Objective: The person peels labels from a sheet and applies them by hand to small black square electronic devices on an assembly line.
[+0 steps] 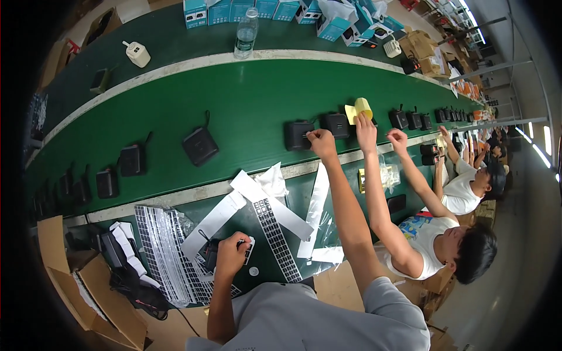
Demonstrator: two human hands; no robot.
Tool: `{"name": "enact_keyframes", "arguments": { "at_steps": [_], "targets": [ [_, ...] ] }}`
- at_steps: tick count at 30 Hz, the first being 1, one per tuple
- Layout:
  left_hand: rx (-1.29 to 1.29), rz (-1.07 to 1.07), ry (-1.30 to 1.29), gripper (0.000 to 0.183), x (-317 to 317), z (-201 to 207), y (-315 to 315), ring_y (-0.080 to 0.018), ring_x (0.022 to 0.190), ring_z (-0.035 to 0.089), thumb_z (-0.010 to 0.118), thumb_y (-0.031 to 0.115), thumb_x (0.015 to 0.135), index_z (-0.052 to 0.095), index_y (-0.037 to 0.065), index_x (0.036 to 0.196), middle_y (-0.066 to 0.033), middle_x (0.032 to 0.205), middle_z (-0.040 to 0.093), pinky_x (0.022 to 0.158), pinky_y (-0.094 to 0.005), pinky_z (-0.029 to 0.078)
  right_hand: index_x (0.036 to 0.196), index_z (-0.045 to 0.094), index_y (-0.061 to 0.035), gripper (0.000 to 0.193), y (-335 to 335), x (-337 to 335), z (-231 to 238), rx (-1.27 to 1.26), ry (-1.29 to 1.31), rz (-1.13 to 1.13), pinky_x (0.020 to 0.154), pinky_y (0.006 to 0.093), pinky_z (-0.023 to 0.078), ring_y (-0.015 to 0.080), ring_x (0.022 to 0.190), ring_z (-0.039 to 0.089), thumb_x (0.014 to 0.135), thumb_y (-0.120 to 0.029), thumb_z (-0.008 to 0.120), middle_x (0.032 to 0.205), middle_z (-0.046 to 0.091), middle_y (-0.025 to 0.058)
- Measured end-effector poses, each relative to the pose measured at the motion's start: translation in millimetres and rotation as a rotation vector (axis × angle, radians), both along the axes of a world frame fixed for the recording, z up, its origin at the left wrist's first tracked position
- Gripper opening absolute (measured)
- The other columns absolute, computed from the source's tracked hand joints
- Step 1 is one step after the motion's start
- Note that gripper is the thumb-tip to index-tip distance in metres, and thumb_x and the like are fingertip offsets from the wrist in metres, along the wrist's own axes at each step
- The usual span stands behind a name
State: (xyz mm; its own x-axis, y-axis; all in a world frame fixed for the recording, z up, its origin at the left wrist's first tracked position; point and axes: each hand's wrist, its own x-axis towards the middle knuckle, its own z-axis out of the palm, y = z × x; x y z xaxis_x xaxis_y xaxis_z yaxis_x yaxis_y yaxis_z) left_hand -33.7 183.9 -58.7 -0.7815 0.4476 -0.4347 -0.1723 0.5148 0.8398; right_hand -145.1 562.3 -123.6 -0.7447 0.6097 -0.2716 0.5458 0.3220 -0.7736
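Reaching out over the green belt (252, 111), my right hand (321, 143) has its fingers drawn together at the right side of a black box-shaped device (297, 136). Close to my body, my left hand (232, 255) is curled above the workbench, and whatever it pinches is hidden. Beside that hand, on its left, is another black device (209, 253) with a cord loop, partly covered. A small piece of label sheet shows just right of the left hand. One more black device (335, 125) stands right of my right hand, near a co-worker's hand holding a yellow roll (362, 107).
Label sheets (158, 245) and white strips (213, 225) cover the bench. An open carton (88, 286) stands at the left. Several more devices, including one black device (199, 146), sit along the belt. A bottle (246, 35) and blue boxes (234, 11) stand beyond. Co-workers sit at the right.
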Motion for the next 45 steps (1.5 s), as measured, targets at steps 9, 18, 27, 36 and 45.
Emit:
{"name": "enact_keyframes", "arguments": {
  "at_steps": [9,18,27,36,45],
  "targets": [
    [0.03,-0.046,0.002,0.009,1,-2,10,-0.032,0.074,0.066,0.065,0.001,0.079,0.063,0.003,0.088,-0.0149,0.08,0.067,0.069,-0.035,0.05,0.084,0.069,0.0052,0.029,14,1,-2,0.26,-0.06,-0.032,0.071,0.0412,0.053,0.0359,0.077,0.068,0.08,-0.023,0.072,0.078,0.067,0.0237],
    [0.077,0.045,0.084,0.014,6,6,4,-0.0315,0.07,0.065,0.06,-0.003,0.08,0.059,0.004,0.092,-0.0153,0.081,0.066,0.064,-0.0361,0.049,0.082,0.063,0.0001,0.022,-9,20,35,0.572,-0.089,0.039,0.068,0.0431,0.052,0.0354,0.08,0.065,0.081,-0.02,0.071,0.085,0.066,0.0176],
    [0.26,0.231,0.024,0.032,17,13,1,-0.0222,0.054,0.057,0.059,-0.003,0.082,0.046,0.008,0.109,-0.0164,0.072,0.06,0.051,-0.0333,0.042,0.096,0.071,-0.0049,0.018,-199,144,96,0.107,0.366,0.68,0.064,0.0342,0.052,0.0279,0.073,0.064,0.078,-0.006,0.071,0.09,0.064,0.0105],
    [0.202,0.063,0.184,0.039,32,35,-8,-0.0458,0.07,0.058,0.059,-0.003,0.083,0.037,0.005,0.114,-0.0221,0.073,0.056,0.057,-0.0469,0.043,0.094,0.07,-0.0005,0.018,-206,161,112,0.271,0.355,0.958,0.069,0.038,0.05,0.029,0.075,0.061,0.077,-0.008,0.07,0.085,0.063,0.011],
    [0.299,0.022,0.34,0.037,40,25,-11,-0.0485,0.079,0.058,0.061,-0.003,0.083,0.038,0.003,0.111,-0.0261,0.084,0.06,0.063,-0.0511,0.044,0.083,0.064,0.0005,0.008,-201,162,109,0.089,0.295,1.067,0.069,0.0404,0.05,0.0329,0.075,0.06,0.079,-0.005,0.06,0.083,0.059,0.012]
  ]
}}
